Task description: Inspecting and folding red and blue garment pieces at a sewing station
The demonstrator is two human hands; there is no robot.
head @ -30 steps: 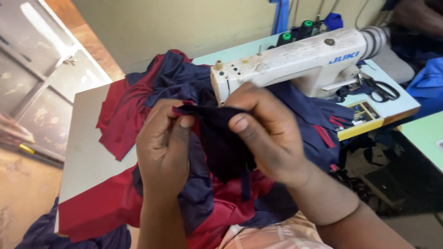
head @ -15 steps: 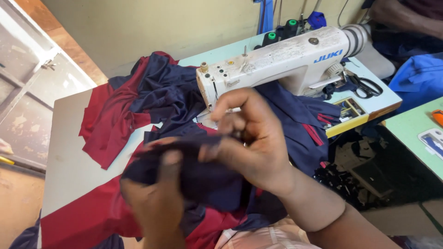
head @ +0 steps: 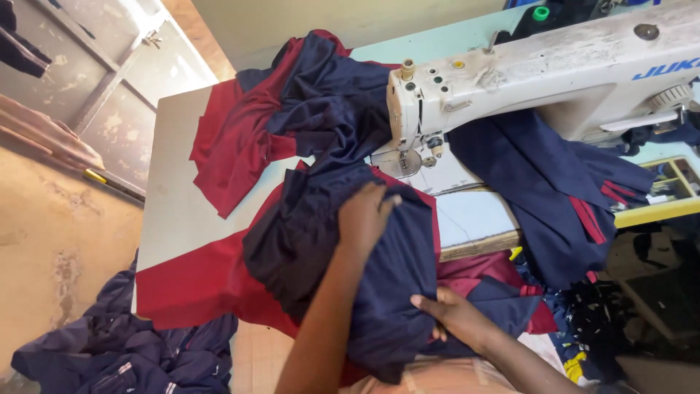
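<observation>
Nearest the camera, the right hand (head: 456,315) lay flat with fingers spread on the near edge of the navy fabric (head: 397,284), pressing it down over the lap rather than pinching it. A little farther out, the left hand (head: 364,215) rested on top of the same navy piece, knuckles up and fingers curled loosely into a fold, though whether it actually gripped the cloth could not be told. The navy fabric was draped over the front edge of the sewing table (head: 175,204), lying across a red panel (head: 189,281) just short of the presser foot (head: 401,162). By the look of it, the step in hand was laying out and smoothing the piece before the needle; the next move would call for a flat, aligned edge close to the foot. Beyond, the white sewing machine (head: 539,73) stood across the table, with more red and navy cloth (head: 292,109) heaped behind it, and another navy pile (head: 131,357) lay on the floor at left.
</observation>
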